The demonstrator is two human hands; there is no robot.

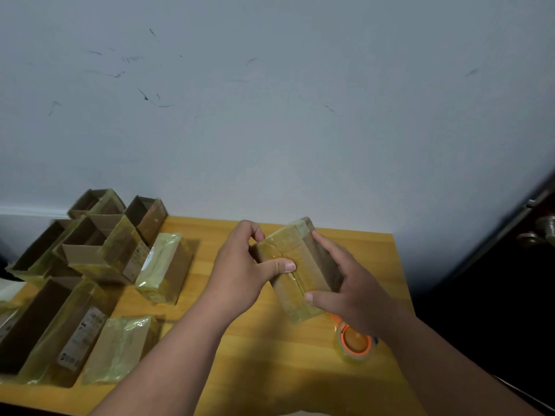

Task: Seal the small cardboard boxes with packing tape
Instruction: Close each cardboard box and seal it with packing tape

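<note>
- Box (295,273), closed and wrapped in glossy tape, is held up over the table (270,364) between both hands, tilted with one end toward the wall.
- Far left of the grip, open boxes (90,250) crowd the table's left edge, flaps up, some bearing labels.
- Nearer the grip on that side, two taped boxes (163,267) lie flat on the wood.
- Left hand (240,271) grips the box's left end: thumb pressed flat on the top seam, other fingers curled round the far edge.
- Tape strip (285,259) runs along the seam under that thumb, wrinkled near the end.
- Right hand (345,283) clasps the right side: thumb on the top face near the lower end, fingers wrapped along the side wall.
- Below the grip, partly under the right wrist, a tape roll (354,345) with an orange core rests on the table.
</note>
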